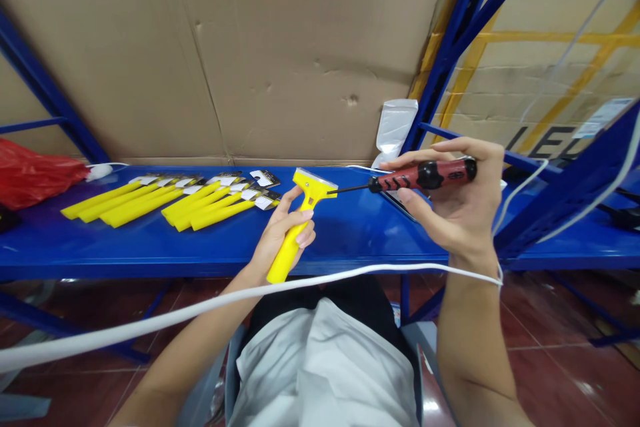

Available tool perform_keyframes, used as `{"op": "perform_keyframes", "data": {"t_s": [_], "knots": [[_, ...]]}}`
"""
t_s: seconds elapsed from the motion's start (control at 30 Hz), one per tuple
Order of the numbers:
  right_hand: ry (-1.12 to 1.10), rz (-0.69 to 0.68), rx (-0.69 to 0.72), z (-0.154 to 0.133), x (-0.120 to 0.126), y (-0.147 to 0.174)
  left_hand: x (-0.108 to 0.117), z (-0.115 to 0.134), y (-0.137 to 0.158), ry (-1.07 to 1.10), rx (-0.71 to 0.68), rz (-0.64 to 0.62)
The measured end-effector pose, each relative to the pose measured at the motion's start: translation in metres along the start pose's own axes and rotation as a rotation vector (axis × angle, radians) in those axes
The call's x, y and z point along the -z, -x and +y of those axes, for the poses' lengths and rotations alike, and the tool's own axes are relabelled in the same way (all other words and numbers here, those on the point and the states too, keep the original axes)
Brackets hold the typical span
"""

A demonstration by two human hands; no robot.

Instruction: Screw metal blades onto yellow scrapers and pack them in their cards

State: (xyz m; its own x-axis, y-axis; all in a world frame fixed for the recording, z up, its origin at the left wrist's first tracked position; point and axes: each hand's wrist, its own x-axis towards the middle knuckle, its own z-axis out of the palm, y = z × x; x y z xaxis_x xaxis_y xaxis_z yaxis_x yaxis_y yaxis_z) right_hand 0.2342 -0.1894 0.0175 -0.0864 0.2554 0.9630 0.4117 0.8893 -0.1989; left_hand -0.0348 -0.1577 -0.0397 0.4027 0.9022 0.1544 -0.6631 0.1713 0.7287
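My left hand is closed around the handle of a yellow scraper, whose wide head with a metal strip points up and away from me. In my right hand is a screwdriver with a red and black handle, gripped between fingers and thumb. Its thin dark shaft points left, and the tip meets the right end of the scraper's head. Whether the tip sits in a screw I cannot tell. To the left, several yellow scrapers with card tags lie in two groups on the blue shelf.
A red plastic bag lies at the far left. Behind the shelf stands a large cardboard sheet. A white packet leans by the blue upright. A white cable runs across in front of my forearms.
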Motion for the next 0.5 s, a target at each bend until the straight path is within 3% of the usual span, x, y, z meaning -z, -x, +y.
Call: {"op": "perform_keyframes", "data": {"t_s": [0.13,0.37,0.5], "knots": [[-0.034,-0.017,-0.021,0.0001,0.0024,0.0005,-0.0006,-0.0003,-0.0012,0.000,-0.003,0.007],[0.104,0.119,0.032,-0.0012,0.0010,0.0018,0.0008,0.0000,-0.0002,0.001,-0.006,-0.020],[0.024,0.062,-0.013,0.0010,0.0012,0.0014,0.0006,-0.0003,-0.0003,0.001,-0.010,-0.017]]}}
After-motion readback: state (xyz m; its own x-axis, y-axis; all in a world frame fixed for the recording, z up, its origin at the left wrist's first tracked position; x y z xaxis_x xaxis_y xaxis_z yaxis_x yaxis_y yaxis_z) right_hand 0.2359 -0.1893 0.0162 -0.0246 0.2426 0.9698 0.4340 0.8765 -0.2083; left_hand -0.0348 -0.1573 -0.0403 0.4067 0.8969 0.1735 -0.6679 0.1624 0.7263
